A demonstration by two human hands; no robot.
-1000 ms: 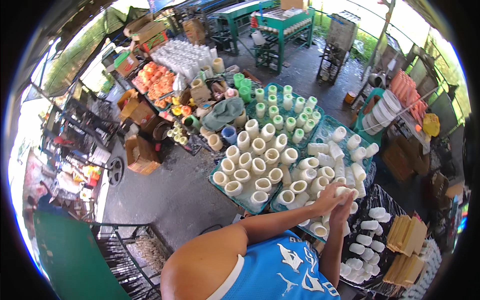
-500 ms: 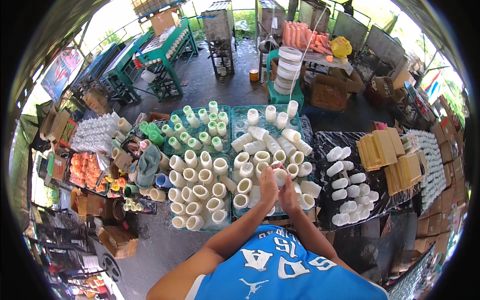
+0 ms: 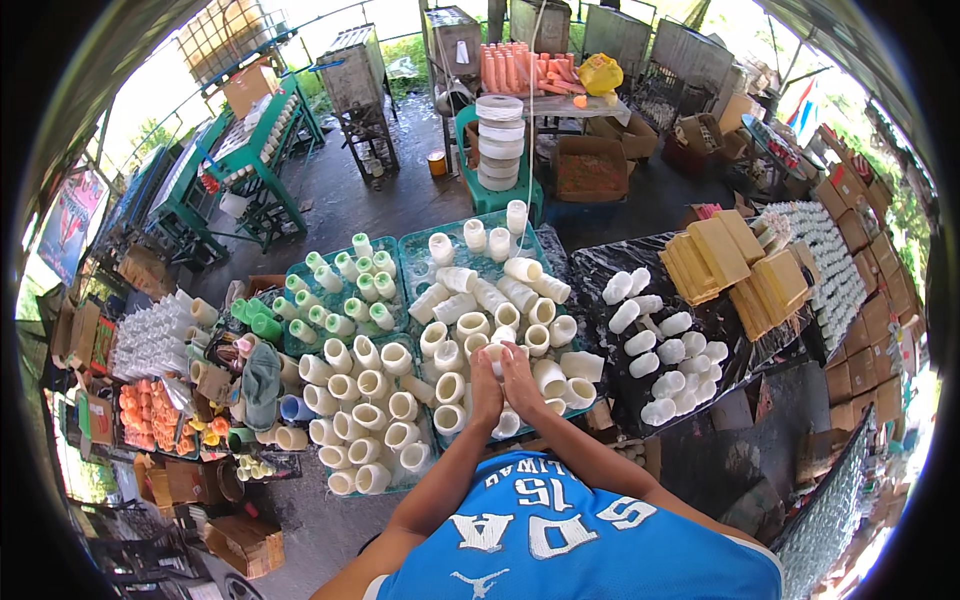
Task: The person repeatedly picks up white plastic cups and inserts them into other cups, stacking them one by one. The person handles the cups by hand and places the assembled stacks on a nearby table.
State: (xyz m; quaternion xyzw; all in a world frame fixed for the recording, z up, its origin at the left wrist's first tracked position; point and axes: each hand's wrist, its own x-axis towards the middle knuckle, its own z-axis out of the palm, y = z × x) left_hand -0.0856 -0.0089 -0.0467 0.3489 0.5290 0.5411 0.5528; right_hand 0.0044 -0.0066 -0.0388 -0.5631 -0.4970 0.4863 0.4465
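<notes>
My left hand [image 3: 487, 388] and my right hand [image 3: 520, 386] are pressed together over the near part of the right-hand teal tray [image 3: 415, 262]. Between their closed fingers shows part of a white wax-like cylinder [image 3: 497, 353]; the hands hide the rest. Around them stand and lie several cream hollow cylinders [image 3: 549, 377], thick-walled with open tops. Some farther ones lie on their sides, such as a long white cylinder [image 3: 489, 295]. More hollow cylinders [image 3: 371, 383] stand upright on the tray to the left.
Green-topped white cylinders [image 3: 340, 325] stand on the far left tray. To the right, a black-covered table [image 3: 597, 290] bears white cylinders [image 3: 672, 352] and yellow slabs [image 3: 705, 256]. Beyond the trays, white spools [image 3: 500, 140] are stacked on a green chair [image 3: 467, 195]; a white cord [image 3: 531, 130] rises from them.
The view has turned to the right, so the trays sit farther left in it. My hands, still around the white cylinder, have come closer together, with the fingers now covering more of it.
</notes>
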